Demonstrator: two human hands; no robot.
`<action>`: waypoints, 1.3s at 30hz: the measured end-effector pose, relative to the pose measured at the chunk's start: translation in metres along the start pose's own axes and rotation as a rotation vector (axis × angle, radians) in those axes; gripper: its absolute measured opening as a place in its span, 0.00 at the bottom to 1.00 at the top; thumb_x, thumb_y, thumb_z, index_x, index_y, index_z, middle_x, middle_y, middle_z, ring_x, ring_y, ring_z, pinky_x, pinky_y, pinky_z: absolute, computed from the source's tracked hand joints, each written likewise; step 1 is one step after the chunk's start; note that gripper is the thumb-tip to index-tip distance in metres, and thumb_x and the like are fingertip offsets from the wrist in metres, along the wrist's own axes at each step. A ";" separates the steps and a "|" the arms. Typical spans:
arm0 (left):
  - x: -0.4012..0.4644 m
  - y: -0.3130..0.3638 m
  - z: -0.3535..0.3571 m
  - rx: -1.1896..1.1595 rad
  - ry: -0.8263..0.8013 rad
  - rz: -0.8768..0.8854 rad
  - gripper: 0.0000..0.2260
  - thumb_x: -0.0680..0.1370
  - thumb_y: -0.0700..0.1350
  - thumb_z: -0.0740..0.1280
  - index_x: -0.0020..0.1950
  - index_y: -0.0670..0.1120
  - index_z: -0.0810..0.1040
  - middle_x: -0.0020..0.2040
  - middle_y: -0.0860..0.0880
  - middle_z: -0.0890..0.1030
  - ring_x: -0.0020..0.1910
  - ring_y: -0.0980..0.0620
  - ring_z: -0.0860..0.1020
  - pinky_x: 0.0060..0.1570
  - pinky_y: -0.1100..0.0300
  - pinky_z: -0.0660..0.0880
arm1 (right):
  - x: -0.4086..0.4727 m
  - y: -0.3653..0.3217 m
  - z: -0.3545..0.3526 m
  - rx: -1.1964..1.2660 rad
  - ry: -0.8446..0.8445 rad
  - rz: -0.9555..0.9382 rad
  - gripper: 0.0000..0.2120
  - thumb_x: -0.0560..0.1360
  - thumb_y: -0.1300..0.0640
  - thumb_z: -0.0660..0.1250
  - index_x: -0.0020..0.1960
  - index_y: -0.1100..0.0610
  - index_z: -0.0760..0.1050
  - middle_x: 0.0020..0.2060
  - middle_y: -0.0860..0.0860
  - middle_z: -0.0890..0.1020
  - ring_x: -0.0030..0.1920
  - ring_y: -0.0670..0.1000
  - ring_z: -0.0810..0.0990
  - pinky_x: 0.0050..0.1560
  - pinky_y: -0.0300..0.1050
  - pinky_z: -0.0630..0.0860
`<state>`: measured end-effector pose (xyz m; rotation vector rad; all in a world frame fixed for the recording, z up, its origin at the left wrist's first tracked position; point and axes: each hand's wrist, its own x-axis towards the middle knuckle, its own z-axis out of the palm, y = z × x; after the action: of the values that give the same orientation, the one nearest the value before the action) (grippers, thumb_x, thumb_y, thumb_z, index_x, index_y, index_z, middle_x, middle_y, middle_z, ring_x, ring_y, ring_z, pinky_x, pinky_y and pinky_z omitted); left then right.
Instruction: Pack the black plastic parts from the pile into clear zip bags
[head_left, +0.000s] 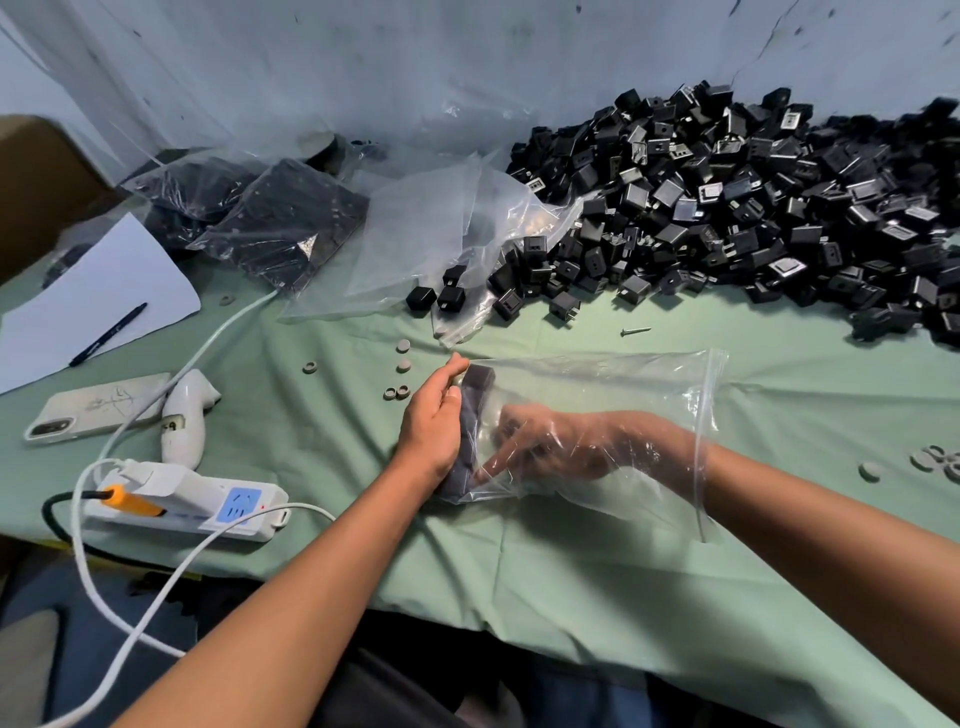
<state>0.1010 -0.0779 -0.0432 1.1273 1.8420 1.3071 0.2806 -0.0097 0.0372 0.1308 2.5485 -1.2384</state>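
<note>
Inside the clear bag (597, 379), right fingers (511, 441) against black parts (470, 415)

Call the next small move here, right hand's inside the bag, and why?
Probably draw the right hand back out through the bag's open zip end and reach to the pile for more parts. The clear zip bag holds only a short row of black parts against its closed end, which the left hand steadies from outside. Most of the bag lies unfilled.
</note>
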 end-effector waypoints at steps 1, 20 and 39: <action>-0.001 0.001 -0.001 0.028 -0.008 0.010 0.19 0.84 0.33 0.55 0.73 0.44 0.74 0.74 0.50 0.73 0.75 0.55 0.68 0.74 0.65 0.60 | 0.001 0.001 0.001 0.017 0.006 -0.034 0.20 0.74 0.78 0.65 0.61 0.86 0.63 0.42 0.82 0.75 0.44 0.79 0.77 0.47 0.57 0.73; -0.012 -0.004 -0.003 0.633 -0.240 0.242 0.26 0.87 0.51 0.50 0.84 0.46 0.46 0.83 0.52 0.43 0.81 0.58 0.42 0.78 0.64 0.39 | 0.017 0.041 0.007 0.489 0.405 0.255 0.25 0.78 0.78 0.62 0.74 0.71 0.65 0.50 0.80 0.75 0.49 0.77 0.78 0.50 0.59 0.79; -0.011 0.007 0.009 0.912 -0.302 0.279 0.29 0.86 0.56 0.46 0.83 0.48 0.39 0.83 0.52 0.36 0.81 0.56 0.35 0.80 0.57 0.38 | 0.022 0.032 -0.001 0.407 0.532 0.408 0.24 0.81 0.72 0.62 0.76 0.67 0.66 0.65 0.63 0.80 0.59 0.65 0.82 0.64 0.59 0.77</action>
<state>0.1153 -0.0828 -0.0397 1.9655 2.1236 0.3166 0.2665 0.0101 0.0073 1.1423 2.4244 -1.6885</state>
